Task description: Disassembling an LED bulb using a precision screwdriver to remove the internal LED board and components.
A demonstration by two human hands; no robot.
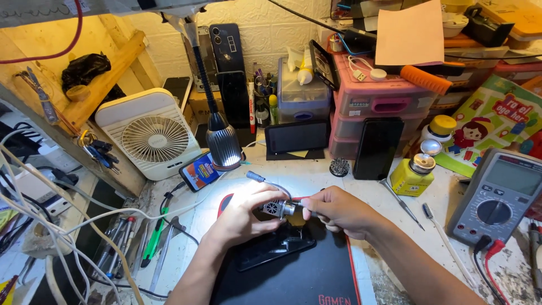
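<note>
My left hand (244, 214) grips a small silver metal part with a round vented end (276, 208), held under the lamp light. My right hand (337, 210) pinches the other end of that part, fingertips close to the left hand's. A thin grey cable with a small plug (255, 177) rises from the part. Below both hands a dark phone (274, 248) lies flat on a black mat with a red edge (316, 277).
A gooseneck lamp (222, 146) shines down over the hands. A white fan (153, 134) stands left, a grey multimeter (494, 196) right, a yellow bottle (412, 174) and a screwdriver (402, 204) near it. Phones lean against pink drawers (377, 101) behind. Tools and white cables lie at left.
</note>
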